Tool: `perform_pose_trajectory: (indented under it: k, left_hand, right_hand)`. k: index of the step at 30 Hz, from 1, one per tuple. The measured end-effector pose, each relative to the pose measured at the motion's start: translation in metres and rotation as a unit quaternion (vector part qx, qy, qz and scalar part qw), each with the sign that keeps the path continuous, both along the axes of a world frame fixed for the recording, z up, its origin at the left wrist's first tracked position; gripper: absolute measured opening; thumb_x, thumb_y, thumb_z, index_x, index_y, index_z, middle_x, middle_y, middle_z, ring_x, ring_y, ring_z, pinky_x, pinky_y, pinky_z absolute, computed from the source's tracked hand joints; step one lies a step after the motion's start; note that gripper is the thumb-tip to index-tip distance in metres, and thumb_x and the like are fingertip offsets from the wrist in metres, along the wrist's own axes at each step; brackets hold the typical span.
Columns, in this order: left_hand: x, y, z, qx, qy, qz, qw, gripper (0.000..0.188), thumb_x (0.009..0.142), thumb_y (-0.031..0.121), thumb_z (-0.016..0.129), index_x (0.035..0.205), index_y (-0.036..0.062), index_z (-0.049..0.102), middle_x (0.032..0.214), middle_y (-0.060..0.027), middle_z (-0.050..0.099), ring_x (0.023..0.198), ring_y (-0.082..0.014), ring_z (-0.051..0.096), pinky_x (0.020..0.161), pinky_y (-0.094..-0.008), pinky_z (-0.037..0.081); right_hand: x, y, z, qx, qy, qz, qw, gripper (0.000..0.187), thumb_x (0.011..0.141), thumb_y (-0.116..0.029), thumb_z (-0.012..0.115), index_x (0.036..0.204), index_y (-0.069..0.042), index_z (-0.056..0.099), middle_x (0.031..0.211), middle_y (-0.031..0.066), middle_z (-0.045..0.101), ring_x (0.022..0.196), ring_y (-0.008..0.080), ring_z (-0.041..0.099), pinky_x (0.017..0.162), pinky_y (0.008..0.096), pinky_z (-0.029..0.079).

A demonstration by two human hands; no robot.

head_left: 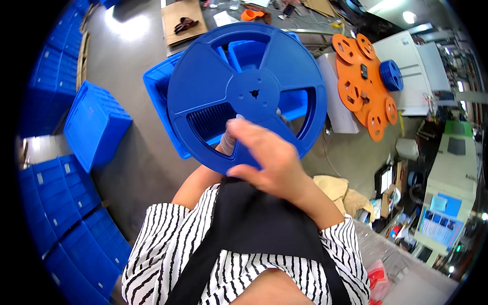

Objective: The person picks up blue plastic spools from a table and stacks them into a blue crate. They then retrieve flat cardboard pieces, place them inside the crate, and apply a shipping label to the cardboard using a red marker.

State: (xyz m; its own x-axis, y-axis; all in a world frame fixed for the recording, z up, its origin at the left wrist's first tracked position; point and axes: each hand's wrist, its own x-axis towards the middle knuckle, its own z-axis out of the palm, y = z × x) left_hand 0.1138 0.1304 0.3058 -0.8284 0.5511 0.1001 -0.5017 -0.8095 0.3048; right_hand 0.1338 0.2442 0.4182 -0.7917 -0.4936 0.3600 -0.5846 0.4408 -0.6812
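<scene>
A large blue plastic reel [256, 89] with cut-out windows is held up in front of my chest, its flat face toward me. My left hand [228, 142] reaches under its lower left edge and shows in part through a window; its fingers are mostly hidden, and it appears to support the reel from behind. My right hand [274, 160] is over the reel's lower part, thumb and fingers apart, slightly blurred; whether it touches the face I cannot tell. Behind the reel stand blue bins [161, 84], and dark ridges like stacked reels show through a window.
Blue crates [61, 188] are stacked at the left, with a tilted blue bin [96, 122] beside them. At the right is an orange plate with round discs [358, 81] and small stacked blue reels [391, 75]. A cluttered table [223, 7] stands at the far side.
</scene>
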Motion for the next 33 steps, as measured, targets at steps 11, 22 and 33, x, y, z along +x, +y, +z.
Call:
perform_pose_trajectory:
  k: [11, 22, 33]
  left_hand:
    - [0.041, 0.008, -0.025, 0.096, -0.158, 0.016, 0.983, 0.08, 0.073, 0.059, 0.071, 0.13, 0.009, 0.046, 0.116, -0.0081, 0.055, 0.119, -0.0319, 0.052, 0.104, -0.0468, 0.044]
    - [0.105, -0.093, -0.127, -0.186, -0.305, 0.198, 0.913, 0.058, 0.082, 0.033, 0.072, 0.129, 0.0069, 0.049, 0.113, -0.0125, 0.062, 0.104, -0.0255, 0.062, 0.095, -0.0427, 0.051]
    - [0.016, -0.231, -0.248, -0.557, -0.203, 0.237, 0.77, 0.086, 0.082, 0.043, 0.07, 0.148, 0.0123, 0.024, 0.139, -0.0096, 0.042, 0.124, -0.0232, 0.044, 0.102, -0.0397, 0.04]
  right_hand:
    - [0.032, 0.133, -0.048, -0.361, -0.243, -0.237, 0.868, 0.032, 0.098, -0.016, 0.051, 0.122, 0.005, 0.053, 0.117, 0.0167, 0.062, 0.107, 0.0253, 0.061, 0.093, 0.035, 0.049]
    - [0.063, 0.173, -0.264, -0.212, -0.57, -0.278, 0.744, 0.027, 0.096, -0.016, 0.054, 0.119, -0.002, 0.057, 0.108, 0.0078, 0.064, 0.092, 0.0122, 0.062, 0.075, 0.0233, 0.05]
    - [0.155, 0.193, -0.333, -0.01, -0.695, -0.436, 0.571, 0.022, 0.094, -0.023, 0.057, 0.109, -0.007, 0.058, 0.091, 0.0024, 0.064, 0.072, 0.01, 0.06, 0.057, 0.0231, 0.047]
